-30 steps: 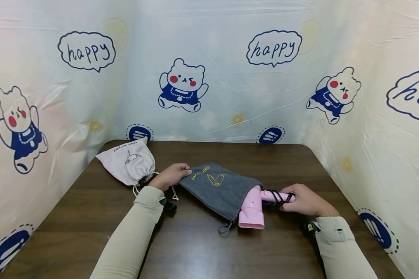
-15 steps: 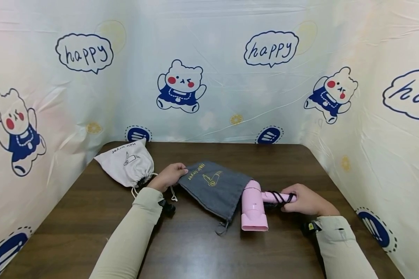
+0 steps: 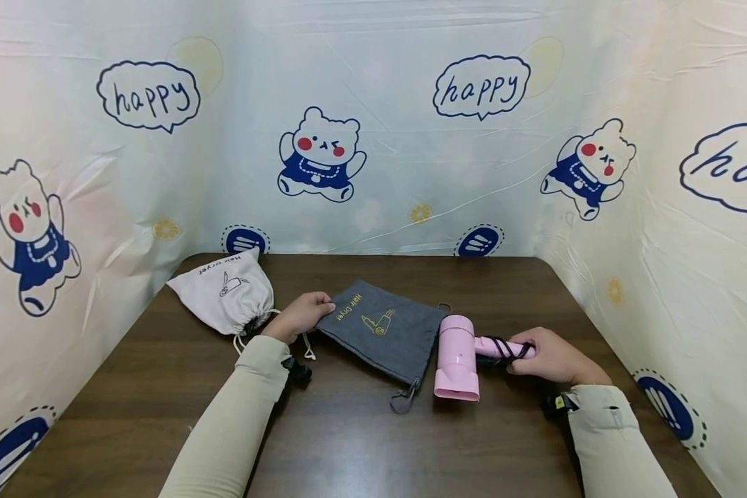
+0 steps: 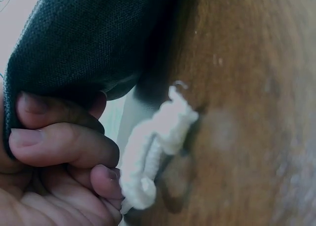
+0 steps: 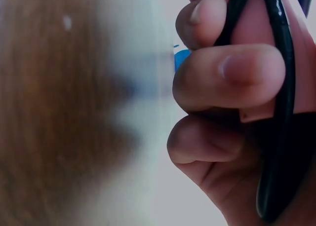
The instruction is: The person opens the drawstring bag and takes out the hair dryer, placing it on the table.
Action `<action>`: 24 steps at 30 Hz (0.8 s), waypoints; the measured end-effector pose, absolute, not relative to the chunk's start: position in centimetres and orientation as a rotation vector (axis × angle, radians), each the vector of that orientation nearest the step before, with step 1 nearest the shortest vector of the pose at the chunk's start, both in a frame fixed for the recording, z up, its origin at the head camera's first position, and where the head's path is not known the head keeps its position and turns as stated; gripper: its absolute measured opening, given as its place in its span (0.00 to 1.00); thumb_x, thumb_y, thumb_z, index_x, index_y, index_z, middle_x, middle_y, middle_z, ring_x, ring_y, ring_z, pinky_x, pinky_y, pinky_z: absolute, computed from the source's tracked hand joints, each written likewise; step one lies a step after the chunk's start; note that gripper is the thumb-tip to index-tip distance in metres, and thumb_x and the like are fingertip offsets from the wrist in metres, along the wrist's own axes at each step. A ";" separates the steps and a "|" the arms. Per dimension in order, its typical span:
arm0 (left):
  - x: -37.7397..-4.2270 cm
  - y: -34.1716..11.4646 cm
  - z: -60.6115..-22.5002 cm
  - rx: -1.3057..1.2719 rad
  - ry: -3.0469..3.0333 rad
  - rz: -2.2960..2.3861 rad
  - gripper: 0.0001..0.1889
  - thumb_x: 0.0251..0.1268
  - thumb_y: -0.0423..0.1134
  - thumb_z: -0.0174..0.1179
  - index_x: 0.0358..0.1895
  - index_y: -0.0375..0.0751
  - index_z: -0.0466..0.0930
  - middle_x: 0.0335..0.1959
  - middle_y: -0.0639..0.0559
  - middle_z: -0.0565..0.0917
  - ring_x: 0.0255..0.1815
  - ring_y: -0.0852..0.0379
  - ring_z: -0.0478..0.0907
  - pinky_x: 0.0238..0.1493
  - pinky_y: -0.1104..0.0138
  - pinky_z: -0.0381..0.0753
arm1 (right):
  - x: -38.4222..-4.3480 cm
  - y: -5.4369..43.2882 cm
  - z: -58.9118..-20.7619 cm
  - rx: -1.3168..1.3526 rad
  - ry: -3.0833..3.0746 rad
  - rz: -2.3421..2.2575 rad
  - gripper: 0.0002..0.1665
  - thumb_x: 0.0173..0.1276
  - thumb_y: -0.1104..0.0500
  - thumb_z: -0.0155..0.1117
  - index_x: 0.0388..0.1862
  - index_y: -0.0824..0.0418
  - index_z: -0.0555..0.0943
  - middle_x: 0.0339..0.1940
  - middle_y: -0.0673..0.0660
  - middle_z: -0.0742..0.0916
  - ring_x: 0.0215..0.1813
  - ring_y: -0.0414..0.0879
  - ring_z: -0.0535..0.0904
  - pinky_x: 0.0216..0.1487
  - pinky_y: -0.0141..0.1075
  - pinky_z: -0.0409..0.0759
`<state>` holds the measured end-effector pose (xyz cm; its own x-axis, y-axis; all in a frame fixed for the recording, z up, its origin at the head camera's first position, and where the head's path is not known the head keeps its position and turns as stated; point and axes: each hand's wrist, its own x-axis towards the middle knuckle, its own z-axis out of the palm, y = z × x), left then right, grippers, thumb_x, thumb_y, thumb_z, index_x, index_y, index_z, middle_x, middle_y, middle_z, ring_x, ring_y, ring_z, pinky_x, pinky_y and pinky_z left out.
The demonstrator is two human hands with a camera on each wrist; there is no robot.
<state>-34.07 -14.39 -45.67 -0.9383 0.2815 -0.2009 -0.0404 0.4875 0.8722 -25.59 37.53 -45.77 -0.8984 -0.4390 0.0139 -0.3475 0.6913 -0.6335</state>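
Observation:
A pink hair dryer [image 3: 456, 360] is out beside the mouth of a dark grey drawstring pouch [image 3: 382, 328] printed with yellow "Hair Dryer" lettering. My right hand [image 3: 550, 356] grips the dryer's handle, which has its black cord [image 3: 504, 348] wound round it. In the right wrist view the fingers [image 5: 232, 78] curl over handle and cord. My left hand [image 3: 301, 315] pinches the closed-end corner of the pouch, and the left wrist view has its curled fingers [image 4: 64, 142] at the grey cloth [image 4: 89, 43].
A white drawstring pouch [image 3: 227, 290], bulging and also printed "Hair Dryer", lies at the table's back left. Its white cord [image 3: 309, 346] trails by my left wrist. The brown wooden table [image 3: 355, 443] is backed by a printed curtain [image 3: 373, 221].
The dryer has come out of the grey pouch, moving slightly right with my right hand. The pouch's mouth now lies flat, while my left hand stays at its corner.

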 end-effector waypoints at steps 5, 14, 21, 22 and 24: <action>-34.1 -14.4 -45.7 0.175 2.413 1.446 0.13 0.84 0.43 0.50 0.50 0.37 0.79 0.20 0.56 0.69 0.17 0.57 0.60 0.26 0.63 0.66 | -25.6 37.9 -45.8 -0.608 2.782 -0.965 0.09 0.55 0.55 0.81 0.34 0.48 0.87 0.26 0.45 0.85 0.31 0.39 0.78 0.33 0.32 0.77; -34.3 -14.6 -46.0 0.167 2.425 1.460 0.13 0.82 0.45 0.53 0.48 0.40 0.82 0.21 0.56 0.71 0.17 0.58 0.60 0.26 0.63 0.67 | -25.7 38.9 -46.0 -0.568 2.873 -0.935 0.08 0.56 0.54 0.80 0.32 0.46 0.86 0.24 0.44 0.83 0.28 0.37 0.76 0.30 0.32 0.75; -34.5 -14.7 -46.1 0.188 2.415 1.443 0.13 0.81 0.46 0.55 0.46 0.40 0.82 0.18 0.57 0.68 0.17 0.58 0.59 0.27 0.62 0.68 | -25.6 39.5 -46.0 -0.509 2.913 -0.915 0.08 0.56 0.52 0.80 0.30 0.47 0.86 0.22 0.44 0.81 0.26 0.37 0.74 0.27 0.32 0.73; -34.5 -14.7 -46.1 0.191 2.416 1.439 0.13 0.81 0.46 0.55 0.46 0.40 0.82 0.18 0.57 0.68 0.17 0.58 0.59 0.27 0.62 0.68 | -25.6 39.5 -45.9 -0.499 2.916 -0.914 0.08 0.56 0.52 0.80 0.31 0.47 0.86 0.22 0.44 0.81 0.26 0.37 0.74 0.27 0.32 0.72; -34.5 -14.7 -46.2 0.197 2.413 1.438 0.13 0.81 0.46 0.55 0.46 0.39 0.82 0.19 0.57 0.69 0.17 0.58 0.60 0.27 0.62 0.68 | -25.6 39.6 -46.0 -0.483 2.927 -0.911 0.09 0.56 0.51 0.80 0.30 0.47 0.86 0.22 0.44 0.80 0.26 0.37 0.73 0.27 0.32 0.72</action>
